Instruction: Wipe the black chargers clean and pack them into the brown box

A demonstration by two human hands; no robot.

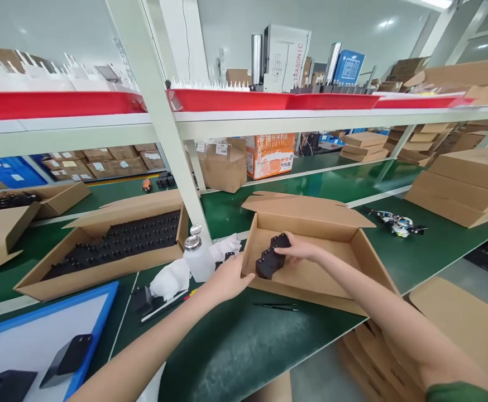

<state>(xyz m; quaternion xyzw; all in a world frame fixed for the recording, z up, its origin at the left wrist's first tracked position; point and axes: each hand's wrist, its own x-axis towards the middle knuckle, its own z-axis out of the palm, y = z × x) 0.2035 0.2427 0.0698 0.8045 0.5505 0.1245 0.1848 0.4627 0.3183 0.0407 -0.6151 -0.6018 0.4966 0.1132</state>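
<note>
An open cardboard box (311,262) lies before me on the green bench, its lid folded back. My right hand (300,248) reaches into it, fingers closed on the end of a short row of small black blocks (269,262) by the left wall. What kind of parts the blocks are, I cannot tell. My left hand (229,277) grips the box's front left corner, thumb along the front wall; its other fingers are partly hidden. Tweezers (276,306) lie on the bench in front of the box.
To the left, another box (114,268) holds rows of black parts. Between the boxes stand a white dispenser bottle (199,259) and crumpled white tissue (172,280). A blue-rimmed tray (95,307) is at front left. A shelf post (172,134) rises behind; a small colourful model (398,223) lies right.
</note>
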